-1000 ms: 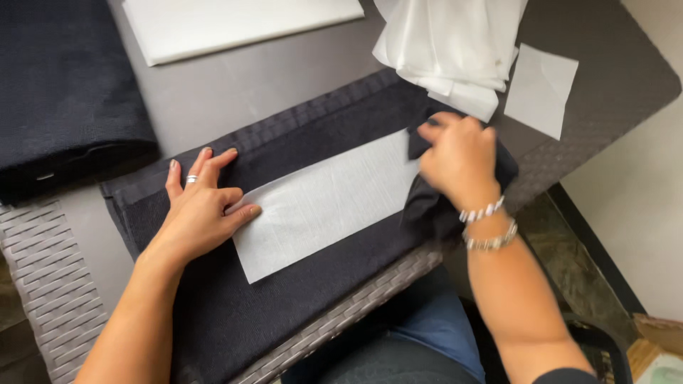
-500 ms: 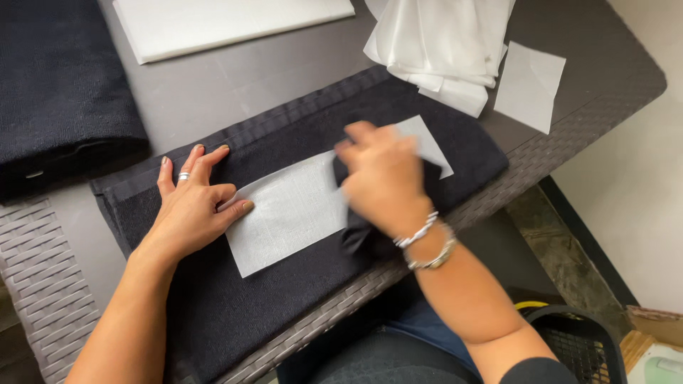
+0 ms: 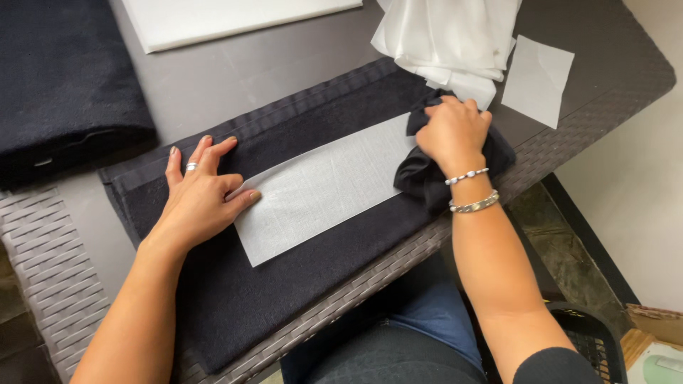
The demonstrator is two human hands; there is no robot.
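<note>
I see the left hand (image 3: pixel 203 199) spread flat, pinning the white strip's (image 3: pixel 324 188) near-left end on the dark cloth (image 3: pixel 284 284), right hand (image 3: pixel 452 131) fisted round a dark wad (image 3: pixel 427 178) at its far-right end, strip running diagonally along the counter's (image 3: pixel 50 249) near edge.

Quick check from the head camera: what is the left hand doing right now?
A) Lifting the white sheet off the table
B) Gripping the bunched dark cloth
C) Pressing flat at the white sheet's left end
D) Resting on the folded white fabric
C: the left hand lies flat, fingers spread, at the left end of the white sheet on the dark fabric.
</note>
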